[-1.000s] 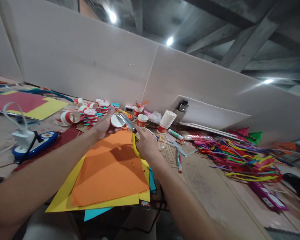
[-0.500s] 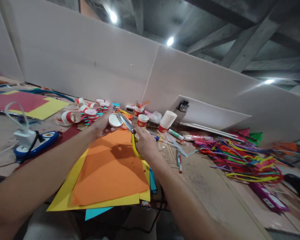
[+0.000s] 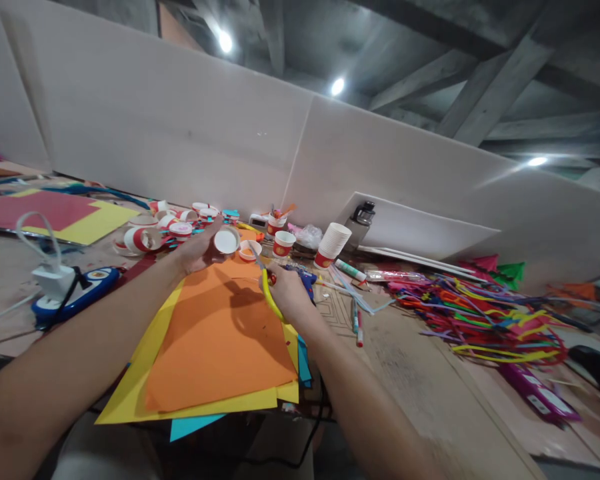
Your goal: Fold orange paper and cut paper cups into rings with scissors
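My left hand (image 3: 203,250) is closed around a paper cup (image 3: 227,241), whose round white end faces me. In my right hand (image 3: 286,288) is a pair of scissors (image 3: 269,293) with yellow handles, the blades pointing up and left, apart from the cup. A short cut cup piece (image 3: 250,251) stands between the two hands. Beneath them lies orange paper (image 3: 220,353) on top of yellow paper (image 3: 130,393). Just beyond the scissors stands a red and white paper cup (image 3: 283,244).
Several cut cup pieces (image 3: 143,240) lie at the back left. A cup stack (image 3: 333,243) and a dark bottle (image 3: 361,223) stand at the back. Colourful pipe cleaners (image 3: 485,313) are heaped at right. A blue power strip (image 3: 75,297) sits at left.
The scissors have moved down and away from the cup, their blades no longer against it. My left hand has shifted slightly left, turning the cup, and the cut cup piece shows more fully.
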The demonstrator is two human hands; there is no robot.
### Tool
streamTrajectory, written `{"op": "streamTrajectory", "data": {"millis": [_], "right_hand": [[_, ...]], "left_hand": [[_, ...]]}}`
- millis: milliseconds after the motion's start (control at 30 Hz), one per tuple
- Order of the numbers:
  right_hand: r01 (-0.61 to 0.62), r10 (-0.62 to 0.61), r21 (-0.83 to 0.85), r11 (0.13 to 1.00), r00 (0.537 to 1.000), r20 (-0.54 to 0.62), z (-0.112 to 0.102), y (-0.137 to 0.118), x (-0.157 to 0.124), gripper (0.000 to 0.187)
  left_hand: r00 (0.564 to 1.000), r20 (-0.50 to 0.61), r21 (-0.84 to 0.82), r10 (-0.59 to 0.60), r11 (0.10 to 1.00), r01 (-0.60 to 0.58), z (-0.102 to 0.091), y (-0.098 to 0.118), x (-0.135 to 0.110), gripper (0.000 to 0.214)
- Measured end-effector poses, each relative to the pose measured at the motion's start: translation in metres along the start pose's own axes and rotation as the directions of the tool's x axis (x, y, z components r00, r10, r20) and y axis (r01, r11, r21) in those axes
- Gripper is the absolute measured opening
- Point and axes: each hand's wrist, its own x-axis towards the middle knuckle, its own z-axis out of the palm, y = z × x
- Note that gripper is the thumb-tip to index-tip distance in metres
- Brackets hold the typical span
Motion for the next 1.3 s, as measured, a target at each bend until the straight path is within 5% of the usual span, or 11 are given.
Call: {"op": "streamTrajectory", "data": {"millis": [133,333,567,700,967,1200,1267,1300], "right_hand": [[-0.014,0.016,-0.064,0.998,0.999,0.029,-0.002,-0.006,-0.007,0.025],[0.082,-0.079,-0.019,0.996,0.986,0.145,0.004,-0.03,-0.027,0.031],[0.289,-0.26,-0.098,0.952,0.937,0.231,-0.007,-0.05,-0.031,0.029],[0.104,-0.088,-0.228,0.968,0.993,0.08,-0.013,-0.028,-0.002,0.03],[-0.057,0.114,-0.302,0.952,0.978,0.176,0.018,-0.014,0.028,0.031],[0.055,-0.05,-0.1,0.993,0.997,0.06,-0.023,-0.035,0.006,0.023],[0.202,-0.247,0.309,0.929,0.963,0.111,-0.031,-0.058,-0.012,0.019],[0.236,-0.39,0.51,0.827,0.894,0.219,-0.033,-0.069,-0.021,0.018]], "left_hand": [[0.977,0.058,-0.04,0.205,0.978,-0.203,-0.003,-0.002,0.002,0.04],[0.934,0.119,0.05,0.338,0.937,-0.346,-0.003,0.0,0.002,0.054],[0.954,0.074,0.001,0.29,0.957,-0.291,0.0,0.004,0.0,0.05],[0.977,-0.034,-0.09,0.212,0.973,-0.215,0.001,0.0,0.003,0.036],[0.975,-0.098,-0.102,0.201,0.972,-0.211,0.006,-0.005,0.006,0.031],[0.919,-0.247,-0.159,0.307,0.923,-0.351,-0.002,0.008,0.006,0.037],[0.911,-0.285,-0.191,0.297,0.914,-0.358,-0.006,0.012,0.007,0.039],[0.912,-0.288,-0.207,0.293,0.91,-0.358,-0.008,0.013,0.007,0.04]]}}
